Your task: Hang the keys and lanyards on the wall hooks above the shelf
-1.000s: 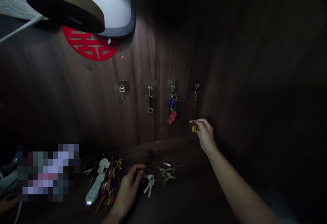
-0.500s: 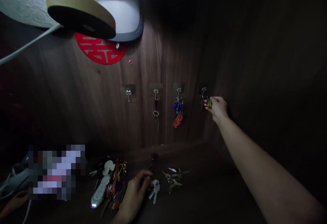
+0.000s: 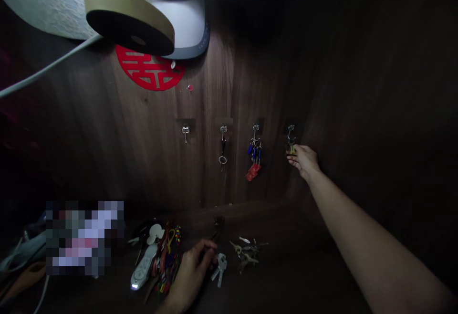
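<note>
My right hand [image 3: 304,160] reaches to the dark wood wall and pinches a yellow-tagged key bunch [image 3: 292,149] that hangs at the rightmost hook [image 3: 291,130]. Low down, my left hand [image 3: 191,276] rests on the dark shelf, its fingertips on a silver key bunch [image 3: 219,266]. A loose pile of brass keys [image 3: 246,253] lies just right of it. Three more hooks line the wall: an empty one [image 3: 185,130], one with a black strap and ring [image 3: 222,151], one with blue keys and a red tag [image 3: 253,157].
A white remote-like device [image 3: 143,269] and colourful lanyards [image 3: 168,256] lie left of my left hand. A red round paper cutout [image 3: 150,69], a round wooden lamp base [image 3: 130,23] and a white cable [image 3: 43,70] are above. The shelf is very dim.
My right hand rose from mid-air with the yellow-tagged keys to the rightmost hook, where the keys now hang. The left hand stayed on the silver keys. The view shifted slightly.
</note>
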A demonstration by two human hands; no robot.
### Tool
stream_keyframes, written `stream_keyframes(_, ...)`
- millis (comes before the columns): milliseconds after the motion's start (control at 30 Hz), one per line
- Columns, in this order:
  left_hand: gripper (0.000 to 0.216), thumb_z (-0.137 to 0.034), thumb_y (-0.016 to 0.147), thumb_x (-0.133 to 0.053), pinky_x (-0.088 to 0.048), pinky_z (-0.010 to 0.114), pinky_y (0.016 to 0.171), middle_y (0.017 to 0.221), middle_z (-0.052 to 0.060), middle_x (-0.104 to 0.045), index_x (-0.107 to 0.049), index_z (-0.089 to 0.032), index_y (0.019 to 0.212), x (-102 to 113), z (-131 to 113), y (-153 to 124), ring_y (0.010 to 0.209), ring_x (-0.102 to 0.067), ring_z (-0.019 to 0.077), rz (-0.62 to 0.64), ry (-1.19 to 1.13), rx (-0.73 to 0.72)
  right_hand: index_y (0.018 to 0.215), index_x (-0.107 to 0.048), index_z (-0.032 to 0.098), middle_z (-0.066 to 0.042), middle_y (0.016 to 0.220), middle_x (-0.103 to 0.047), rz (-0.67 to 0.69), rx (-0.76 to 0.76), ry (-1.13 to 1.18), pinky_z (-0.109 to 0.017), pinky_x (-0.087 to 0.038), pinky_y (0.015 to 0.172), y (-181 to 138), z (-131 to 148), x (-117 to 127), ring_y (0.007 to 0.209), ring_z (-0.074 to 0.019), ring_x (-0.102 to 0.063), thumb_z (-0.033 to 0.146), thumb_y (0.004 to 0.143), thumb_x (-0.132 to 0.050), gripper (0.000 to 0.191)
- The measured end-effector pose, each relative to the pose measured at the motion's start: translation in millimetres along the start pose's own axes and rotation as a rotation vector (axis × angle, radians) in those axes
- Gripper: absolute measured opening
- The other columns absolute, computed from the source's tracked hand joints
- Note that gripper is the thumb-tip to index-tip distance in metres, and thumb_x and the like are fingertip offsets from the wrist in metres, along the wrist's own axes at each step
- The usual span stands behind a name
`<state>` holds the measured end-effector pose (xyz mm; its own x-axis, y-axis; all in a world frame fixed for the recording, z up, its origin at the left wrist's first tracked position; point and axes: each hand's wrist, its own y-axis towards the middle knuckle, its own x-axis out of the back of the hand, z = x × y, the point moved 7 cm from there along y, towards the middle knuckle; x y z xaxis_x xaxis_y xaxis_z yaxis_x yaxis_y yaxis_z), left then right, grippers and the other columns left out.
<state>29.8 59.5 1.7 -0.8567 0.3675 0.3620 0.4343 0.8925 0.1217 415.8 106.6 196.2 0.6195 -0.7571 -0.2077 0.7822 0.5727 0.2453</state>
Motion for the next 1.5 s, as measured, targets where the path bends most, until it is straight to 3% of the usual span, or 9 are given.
stream_keyframes(267, 0.033, -0.048, 0.083, -0.043, -0.043, 0.023, 0.061, 0.068, -0.002, -0.063, -0.059, -0.021, 0.09, 1, -5, -1, 0.064, -0.058, 0.0152, 0.011, -0.015, 0.019, 0.076, -0.051, 0.02, 0.006, 0.055, -0.061, 0.073, -0.061, 0.035, -0.013, -0.042, 0.037, -38, -44, 9, 0.039, -0.006, -0.053, 0.021, 0.074, -0.059, 0.009)
stream_keyframes(633, 0.029, -0.043, 0.085, -0.043, -0.044, 0.022, 0.064, 0.07, -0.002, -0.063, -0.058, -0.02, 0.093, 1, -5, -3, 0.067, -0.059, 0.0147, 0.001, -0.023, -0.011, 0.076, -0.06, 0.018, 0.002, 0.061, -0.064, 0.288, -0.123, -0.018, -0.016, -0.039, 0.038, -132, -112, -1, 0.045, -0.0084, -0.054, 0.033, 0.056, -0.069, 0.027)
stream_keyframes(967, 0.025, -0.037, 0.087, -0.04, -0.044, 0.024, 0.067, 0.072, -0.001, -0.064, -0.058, -0.02, 0.094, 8, -9, -4, 0.069, -0.06, 0.015, -0.078, 0.018, -0.057, 0.08, -0.058, 0.019, 0.0, 0.067, -0.063, 0.565, -0.027, -0.155, -0.02, -0.039, 0.043, -192, -133, -27, 0.05, -0.011, -0.055, 0.038, 0.068, -0.059, 0.023)
stream_keyframes(1267, 0.025, -0.035, 0.087, -0.041, -0.046, 0.025, 0.069, 0.079, 0.0, -0.067, -0.058, -0.02, 0.097, 10, -8, -5, 0.074, -0.063, 0.0159, -0.118, 0.074, -0.046, 0.08, -0.061, 0.021, -0.002, 0.07, -0.065, 0.697, 0.163, -0.326, -0.027, -0.049, 0.054, -217, -143, -34, 0.058, -0.0158, -0.061, 0.036, 0.079, -0.052, 0.018)
stream_keyframes(1500, 0.022, -0.025, 0.086, -0.046, -0.045, 0.031, 0.089, 0.103, 0.004, -0.067, -0.061, -0.023, 0.101, 7, -20, -9, 0.099, -0.06, 0.0192, -0.107, 0.225, -0.179, 0.083, -0.06, 0.022, -0.003, 0.073, -0.066, 0.781, 0.218, -0.368, -0.028, -0.051, 0.059, -228, -139, -38, 0.063, -0.0169, -0.064, 0.032, 0.083, -0.047, 0.016)
